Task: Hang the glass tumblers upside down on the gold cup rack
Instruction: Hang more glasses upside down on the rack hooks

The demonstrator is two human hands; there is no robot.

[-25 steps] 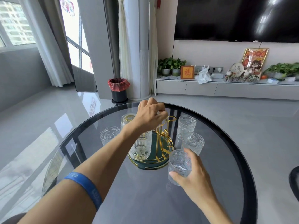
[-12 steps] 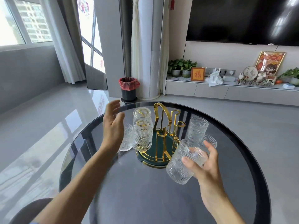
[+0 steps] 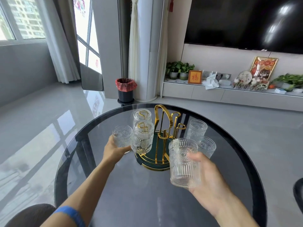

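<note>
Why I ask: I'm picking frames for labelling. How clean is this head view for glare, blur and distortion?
Head view: strong window glare on the floor at left; bright reflections on the TV; wide-angle bending of the curtains and the table rim; the tumbler in the right hand is sharp, the far shelf clutter slightly soft.

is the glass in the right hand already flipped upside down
Yes, it looks inverted: the tumbler in the right hand shows its thick base up, open rim down.

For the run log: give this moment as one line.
rack: two tumblers hung | left hand: on upright tumbler | right hand: holds inverted tumbler
</note>
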